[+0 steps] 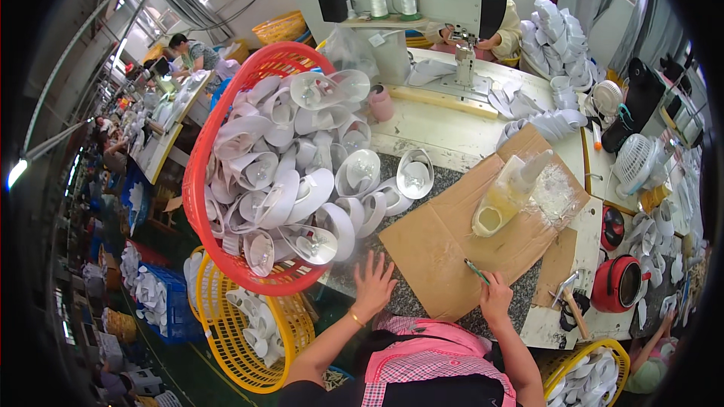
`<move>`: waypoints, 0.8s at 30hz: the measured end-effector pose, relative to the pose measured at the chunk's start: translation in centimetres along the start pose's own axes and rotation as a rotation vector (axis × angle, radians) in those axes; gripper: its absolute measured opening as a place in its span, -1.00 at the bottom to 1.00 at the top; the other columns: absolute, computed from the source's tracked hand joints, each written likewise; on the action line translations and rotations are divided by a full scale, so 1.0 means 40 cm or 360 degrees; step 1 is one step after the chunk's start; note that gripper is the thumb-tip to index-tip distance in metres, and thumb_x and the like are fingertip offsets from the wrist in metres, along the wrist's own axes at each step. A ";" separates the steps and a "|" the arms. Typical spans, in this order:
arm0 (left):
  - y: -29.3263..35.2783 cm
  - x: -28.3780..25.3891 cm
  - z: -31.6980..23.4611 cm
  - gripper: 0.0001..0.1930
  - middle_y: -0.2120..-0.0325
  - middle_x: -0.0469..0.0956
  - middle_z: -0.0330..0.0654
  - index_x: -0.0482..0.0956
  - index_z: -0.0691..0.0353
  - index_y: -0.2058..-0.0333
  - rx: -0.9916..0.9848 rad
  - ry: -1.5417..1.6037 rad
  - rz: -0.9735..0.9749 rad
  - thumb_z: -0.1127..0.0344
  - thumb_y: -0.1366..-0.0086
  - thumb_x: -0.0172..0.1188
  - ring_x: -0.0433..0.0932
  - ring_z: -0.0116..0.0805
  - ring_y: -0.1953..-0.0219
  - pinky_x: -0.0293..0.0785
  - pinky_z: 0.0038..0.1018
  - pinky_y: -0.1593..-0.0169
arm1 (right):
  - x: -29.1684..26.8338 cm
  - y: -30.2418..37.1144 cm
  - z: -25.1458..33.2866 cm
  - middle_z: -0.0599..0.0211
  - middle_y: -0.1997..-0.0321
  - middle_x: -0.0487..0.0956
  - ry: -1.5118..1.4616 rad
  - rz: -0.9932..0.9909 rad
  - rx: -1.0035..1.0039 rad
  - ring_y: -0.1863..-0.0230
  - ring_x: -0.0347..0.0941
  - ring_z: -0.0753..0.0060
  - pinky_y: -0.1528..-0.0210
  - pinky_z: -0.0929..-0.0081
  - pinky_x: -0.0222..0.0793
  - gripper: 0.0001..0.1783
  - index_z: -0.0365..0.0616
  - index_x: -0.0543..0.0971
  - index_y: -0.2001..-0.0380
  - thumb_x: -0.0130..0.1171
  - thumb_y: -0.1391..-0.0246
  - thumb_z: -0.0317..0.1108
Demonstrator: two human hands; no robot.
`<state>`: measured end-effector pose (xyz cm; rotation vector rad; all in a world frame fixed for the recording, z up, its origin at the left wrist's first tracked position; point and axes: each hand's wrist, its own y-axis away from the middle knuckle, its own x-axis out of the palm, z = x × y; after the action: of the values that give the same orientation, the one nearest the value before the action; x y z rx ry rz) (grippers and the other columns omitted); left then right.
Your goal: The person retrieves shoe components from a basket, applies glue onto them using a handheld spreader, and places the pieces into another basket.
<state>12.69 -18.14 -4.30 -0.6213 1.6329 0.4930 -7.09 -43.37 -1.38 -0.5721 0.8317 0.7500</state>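
Your pink checked apron (434,347) fronts the desk (430,136) and its brown cardboard (437,252); your left grip (372,286) is spread beside that sheet, your right grip (495,298) pinches a slim green pen-like tool (476,270), jutting up-left from the fingertips over the cardboard.

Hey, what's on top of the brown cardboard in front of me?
On the cardboard are a yellowish bottle and a white patch. Your right hand holds a thin green tool over it. Whatever the bottle covers can't be seen.
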 end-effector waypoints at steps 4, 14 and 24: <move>-0.067 -0.110 0.001 -0.64 -0.19 0.31 -0.07 0.60 0.12 0.08 0.0156 0.0201 -0.0083 0.06 -0.25 0.14 0.12 -0.07 -0.32 -0.04 0.15 -0.25 | -0.020 -0.035 -0.036 0.18 0.39 0.46 -0.0189 -0.0162 0.0084 0.49 0.44 0.10 0.47 0.23 0.28 -0.87 -0.15 0.54 0.27 0.12 -0.08 -0.47; -0.659 0.002 0.066 -0.54 0.05 0.46 -0.04 0.39 0.31 -0.04 0.0296 0.0126 -0.0425 0.49 -0.10 0.10 0.39 -0.05 -0.01 0.38 -0.22 0.00 | -0.064 -0.214 -0.058 0.13 0.41 0.40 -0.0499 -0.0473 0.0278 0.47 0.33 0.13 0.42 0.34 0.21 -0.90 -0.26 0.52 0.33 0.06 -0.17 -0.45; -0.769 0.025 0.090 -0.58 0.28 0.54 -0.12 0.58 0.20 0.20 0.0185 0.0012 -0.0217 0.28 0.09 0.43 0.46 -0.09 0.13 0.40 -0.18 0.09 | -0.050 -0.296 -0.064 0.19 0.30 0.54 -0.0300 -0.0454 0.0025 0.32 0.51 0.00 0.32 0.23 0.39 -0.73 -0.07 0.60 0.21 0.08 0.01 -0.56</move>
<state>35.21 -39.45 -4.95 -0.6432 1.6020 0.2945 0.06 -53.11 0.71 -0.5817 0.5666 0.5258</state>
